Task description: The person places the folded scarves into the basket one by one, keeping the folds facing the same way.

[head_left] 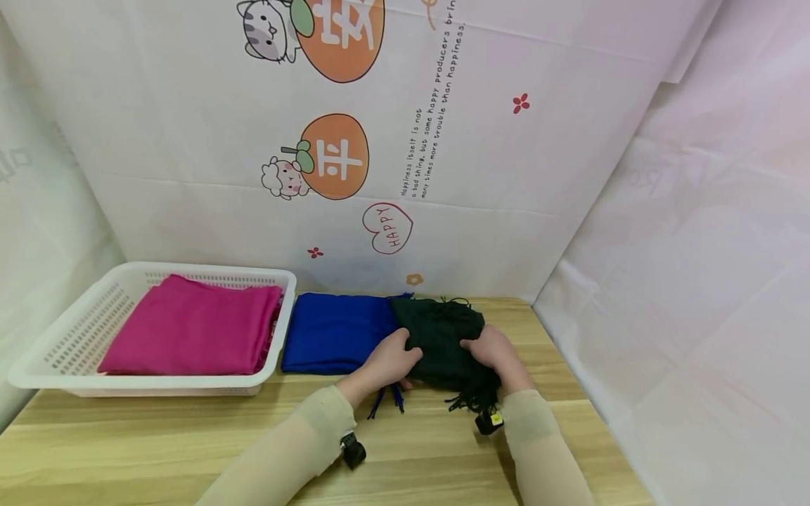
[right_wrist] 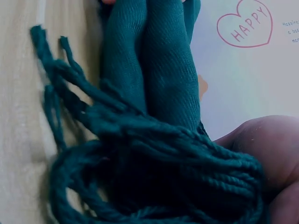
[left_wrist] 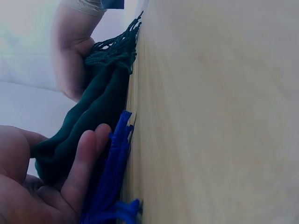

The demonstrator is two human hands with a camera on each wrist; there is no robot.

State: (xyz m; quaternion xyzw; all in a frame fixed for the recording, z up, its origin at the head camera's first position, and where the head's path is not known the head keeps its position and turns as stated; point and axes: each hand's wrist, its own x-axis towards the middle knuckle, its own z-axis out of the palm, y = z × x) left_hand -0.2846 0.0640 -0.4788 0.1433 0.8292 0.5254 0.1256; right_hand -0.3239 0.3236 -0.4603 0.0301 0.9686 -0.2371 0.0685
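Note:
A folded dark green scarf (head_left: 436, 344) with twisted fringe lies partly over the right end of a folded blue scarf (head_left: 342, 334). My left hand (head_left: 392, 358) grips the green scarf's left end, thumb on top and fingers underneath, as the left wrist view shows; the blue fringe (left_wrist: 117, 163) hangs just beside those fingers. At the fringed right end, my right hand (head_left: 493, 349) holds the green scarf with its thumb on top; its other fingers are mostly hidden. Thick green fringe (right_wrist: 154, 135) fills the lower part of the right wrist view.
Left of the blue scarf stands a white perforated plastic basket (head_left: 72, 379) with a folded magenta cloth (head_left: 196, 330) in it. All rests on a wood-grain table (head_left: 411, 464). A printed white cloth wall (head_left: 481, 169) closes the back, with white sheets at both sides.

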